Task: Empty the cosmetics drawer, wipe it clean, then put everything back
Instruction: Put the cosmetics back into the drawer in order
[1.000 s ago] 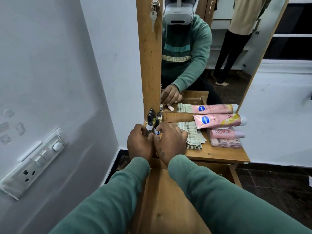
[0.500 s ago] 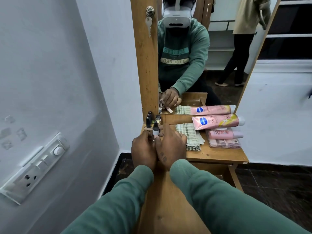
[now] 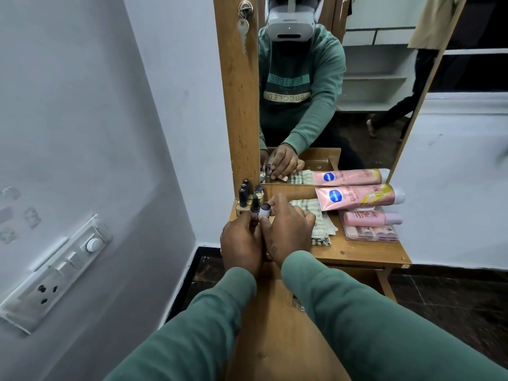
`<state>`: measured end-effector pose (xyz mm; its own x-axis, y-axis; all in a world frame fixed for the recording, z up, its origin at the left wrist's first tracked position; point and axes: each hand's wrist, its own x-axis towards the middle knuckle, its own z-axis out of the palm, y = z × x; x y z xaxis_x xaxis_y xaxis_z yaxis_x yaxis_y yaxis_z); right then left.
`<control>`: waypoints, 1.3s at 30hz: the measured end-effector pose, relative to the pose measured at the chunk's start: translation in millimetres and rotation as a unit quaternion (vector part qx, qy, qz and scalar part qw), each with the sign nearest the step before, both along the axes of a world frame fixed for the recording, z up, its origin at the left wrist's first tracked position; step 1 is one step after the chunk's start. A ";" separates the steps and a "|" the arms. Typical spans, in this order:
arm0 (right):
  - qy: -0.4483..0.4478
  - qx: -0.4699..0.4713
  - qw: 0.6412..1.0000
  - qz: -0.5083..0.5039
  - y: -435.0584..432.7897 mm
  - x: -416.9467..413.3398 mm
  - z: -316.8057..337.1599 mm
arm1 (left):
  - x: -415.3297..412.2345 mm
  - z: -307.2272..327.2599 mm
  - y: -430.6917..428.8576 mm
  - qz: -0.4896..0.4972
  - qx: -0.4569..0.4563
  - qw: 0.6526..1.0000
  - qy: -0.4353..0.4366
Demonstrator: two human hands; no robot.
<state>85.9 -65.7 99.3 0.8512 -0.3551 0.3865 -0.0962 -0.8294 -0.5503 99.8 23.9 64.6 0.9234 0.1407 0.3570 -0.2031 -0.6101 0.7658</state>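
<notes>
Dark little bottle: I see my left hand curled round it, and my right hand pinching a grey-capped bottle just beside it, at the wooden table's back left corner. More small bottles stand just behind them. A checked cloth and a pink tube lie to the right.

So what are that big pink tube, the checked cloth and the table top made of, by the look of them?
The pink tube looks like soft glossy plastic: bright highlights, flat crimped end. The checked cloth seems woven fabric, perhaps cotton: matte, folded, limp. The table top looks like wood or wood-look laminate, satin: grain lines and dark specks; I cannot tell which.
</notes>
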 end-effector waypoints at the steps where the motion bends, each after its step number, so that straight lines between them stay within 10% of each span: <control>1: -0.003 -0.001 1.000 -0.001 0.0 1.0 -1.1 | 1.1 -1.3 0.2 0.000 -0.005 1.000 0.000; 18: -0.052 -0.028 0.998 -0.001 3.4 -8.7 15.6 | -7.8 16.7 14.6 0.020 -0.210 0.978 -0.005; 39: -0.063 -0.109 0.990 0.070 26.2 29.3 33.8 | 40.6 28.6 35.4 -0.015 -0.149 0.988 -0.032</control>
<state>115.2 -39.5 133.1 0.8259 -0.1333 0.5478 0.0865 -0.9302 -0.3567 140.3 59.3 93.2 0.9056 0.2208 0.3622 -0.2722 -0.3524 0.8954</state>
